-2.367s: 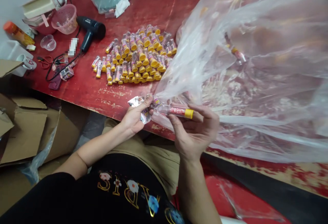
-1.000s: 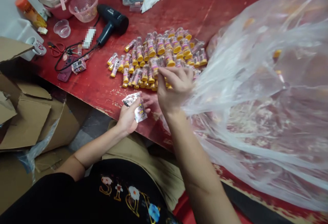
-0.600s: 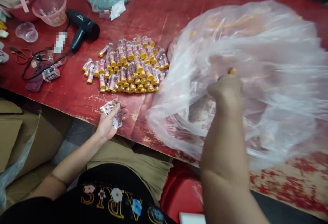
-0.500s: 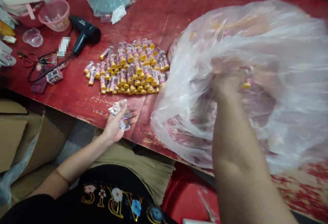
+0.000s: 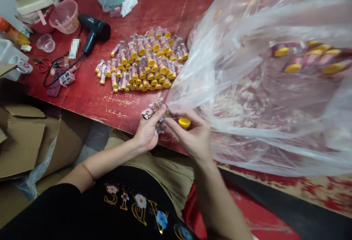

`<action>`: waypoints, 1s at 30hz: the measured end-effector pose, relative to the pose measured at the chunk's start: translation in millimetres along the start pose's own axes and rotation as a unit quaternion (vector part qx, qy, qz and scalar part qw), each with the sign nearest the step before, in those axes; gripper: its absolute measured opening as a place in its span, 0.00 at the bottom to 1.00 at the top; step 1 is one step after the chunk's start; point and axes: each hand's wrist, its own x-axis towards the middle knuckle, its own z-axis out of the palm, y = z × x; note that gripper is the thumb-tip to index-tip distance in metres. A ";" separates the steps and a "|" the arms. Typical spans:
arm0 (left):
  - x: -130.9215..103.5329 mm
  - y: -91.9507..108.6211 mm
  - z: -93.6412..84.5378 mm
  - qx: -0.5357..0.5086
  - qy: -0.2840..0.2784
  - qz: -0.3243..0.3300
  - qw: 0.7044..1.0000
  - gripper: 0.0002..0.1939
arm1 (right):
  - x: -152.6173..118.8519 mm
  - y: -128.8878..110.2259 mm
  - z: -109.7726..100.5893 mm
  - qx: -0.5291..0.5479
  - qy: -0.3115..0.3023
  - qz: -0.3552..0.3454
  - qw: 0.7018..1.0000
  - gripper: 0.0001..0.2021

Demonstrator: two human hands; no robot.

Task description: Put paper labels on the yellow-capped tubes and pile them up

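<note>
My left hand is closed on several flat printed wrappers, its thumb pressed over them. Close beside it, my right hand holds a small tube with a yellow cap; the fingers cover most of its body. The fingertips of both hands meet at the wrappers. Just beyond them, a pile of clear tubes with yellow ends and pink-purple labels lies on the red table. To the right a large translucent plastic bag gapes, with several yellow-capped tubes inside.
At the back left are a black hair dryer, a pink basket, a clear cup, red-handled scissors and a white mug. Cardboard boxes stand below the table's worn front edge.
My right hand has come out of the plastic bag with a yellow-capped tube and moved left to my left hand. The left hand has shifted right, still gripping the wrappers.
</note>
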 end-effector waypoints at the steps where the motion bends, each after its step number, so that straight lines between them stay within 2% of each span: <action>1: -2.5 -1.5 -0.1 0.003 -0.003 0.009 1.000 0.14 | -7.5 -1.9 15.3 0.025 0.004 0.002 1.000 0.19; 3: -7.6 -1.4 -1.7 0.012 0.000 0.035 0.999 0.17 | -13.2 -4.8 33.9 0.056 0.011 0.012 0.998 0.19; 5: -12.0 0.9 -4.0 0.018 0.002 0.064 0.998 0.20 | -12.3 -7.1 39.7 0.056 0.021 0.009 0.998 0.19; 8: -16.7 5.5 -5.3 0.013 0.008 0.077 0.997 0.22 | -10.5 -11.0 36.2 0.074 0.018 0.000 0.997 0.21; 11: -18.8 11.9 -4.0 -0.006 0.029 0.046 0.998 0.23 | -14.3 -19.0 25.2 0.162 -0.017 0.041 0.986 0.17; 13: -19.4 16.6 -3.3 -0.021 0.029 0.019 0.999 0.22 | -19.3 -26.7 16.6 0.220 -0.004 0.044 0.975 0.17; 17: -22.0 19.5 -3.9 -0.035 0.002 -0.022 0.999 0.22 | -27.2 -36.3 10.5 0.240 0.083 -0.047 0.966 0.17; 22: -28.0 12.5 -7.3 -0.033 -0.013 -0.061 0.998 0.19 | -26.7 -26.2 22.1 0.191 0.194 -0.160 0.949 0.16; 27: -28.5 9.7 -8.3 -0.013 -0.021 -0.067 0.997 0.10 | -32.9 -17.3 21.9 0.137 0.193 -0.222 0.946 0.15; 30: -28.1 10.5 -7.5 0.006 -0.033 -0.055 0.998 0.11 | -40.4 -14.4 15.9 0.041 0.210 -0.281 0.936 0.18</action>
